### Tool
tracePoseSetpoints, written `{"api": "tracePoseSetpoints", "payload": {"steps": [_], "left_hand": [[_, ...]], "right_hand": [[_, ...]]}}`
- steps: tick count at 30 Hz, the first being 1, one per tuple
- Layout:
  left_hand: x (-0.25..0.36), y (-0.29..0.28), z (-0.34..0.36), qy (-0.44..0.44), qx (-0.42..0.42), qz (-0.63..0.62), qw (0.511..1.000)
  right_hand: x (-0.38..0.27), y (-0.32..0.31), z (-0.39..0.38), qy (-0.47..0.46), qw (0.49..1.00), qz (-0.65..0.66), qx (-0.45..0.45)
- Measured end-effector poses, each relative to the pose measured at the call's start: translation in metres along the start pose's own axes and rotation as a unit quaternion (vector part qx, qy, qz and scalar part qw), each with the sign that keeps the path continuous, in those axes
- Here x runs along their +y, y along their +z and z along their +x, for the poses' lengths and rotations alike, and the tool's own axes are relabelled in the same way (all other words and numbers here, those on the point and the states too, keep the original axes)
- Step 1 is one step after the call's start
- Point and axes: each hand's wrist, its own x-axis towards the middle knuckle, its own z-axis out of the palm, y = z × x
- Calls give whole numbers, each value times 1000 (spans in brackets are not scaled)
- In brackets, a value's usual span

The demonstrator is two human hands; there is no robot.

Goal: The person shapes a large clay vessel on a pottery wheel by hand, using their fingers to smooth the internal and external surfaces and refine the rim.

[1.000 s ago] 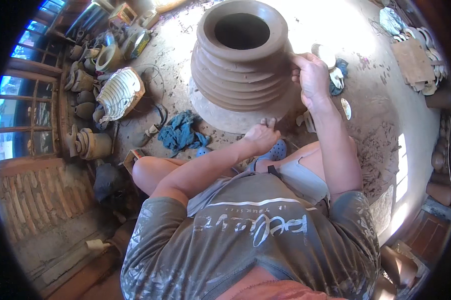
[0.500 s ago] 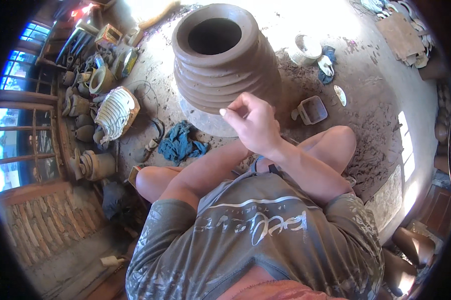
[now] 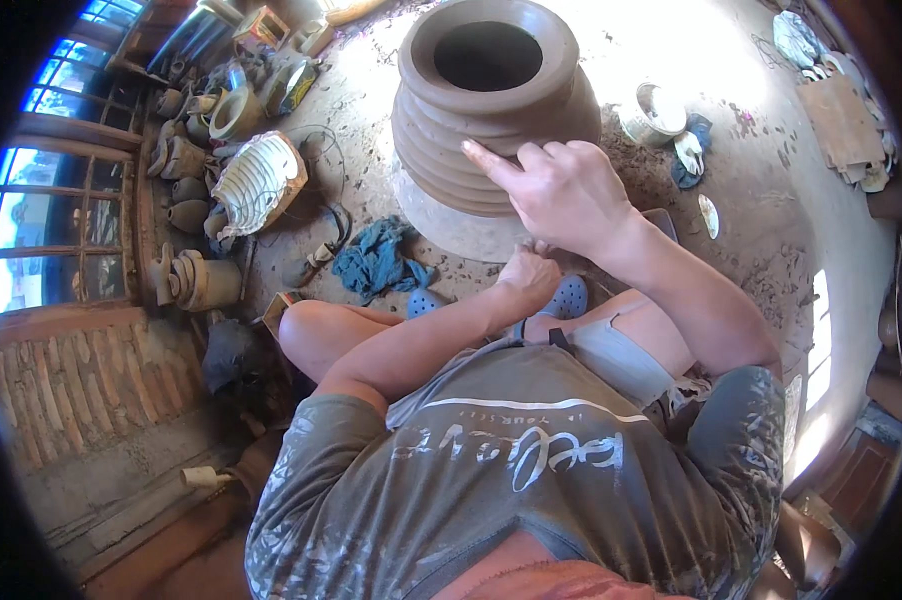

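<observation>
A large grey-brown ridged clay pot [image 3: 486, 120] with a wide rolled rim stands upright on a pale round slab [image 3: 441, 235]. My right hand [image 3: 556, 195] is at the pot's front, index finger extended onto or just before a ridge, the other fingers bent. Below it, my left hand [image 3: 529, 275] is low by the slab's front edge with fingers curled; its fingertips are partly hidden, so what they hold is unclear.
A crumpled blue cloth [image 3: 376, 260] lies left of the slab beside a white ribbed mould [image 3: 256, 180]. Clay pots [image 3: 201, 280] line the left wall. A bucket [image 3: 651, 120] sits behind right; board pieces [image 3: 839, 130] lean farther right. My legs are crossed below.
My right hand left the pot's right side, passed low in front with bent fingers, then rose to the front ridges with index extended. My left hand stays low near the slab.
</observation>
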Motion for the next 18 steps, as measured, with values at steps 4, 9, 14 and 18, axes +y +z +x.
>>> {"api": "tracePoseSetpoints", "payload": {"steps": [4, 9, 14, 18], "left_hand": [[-15, -20, -39, -30, -76, 18, 996], [-46, -44, -73, -72, -181, -3, 981], [-91, -23, -89, -100, -170, 56, 979], [-119, -24, -91, -122, -191, 110, 968]], "right_hand": [[0, -7, 11, -21, 993, -69, -88], [6, -10, 10, -38, 991, -79, -96], [14, -8, 5, -55, 993, -79, -74], [29, -12, -10, -66, 993, -79, -56]]}}
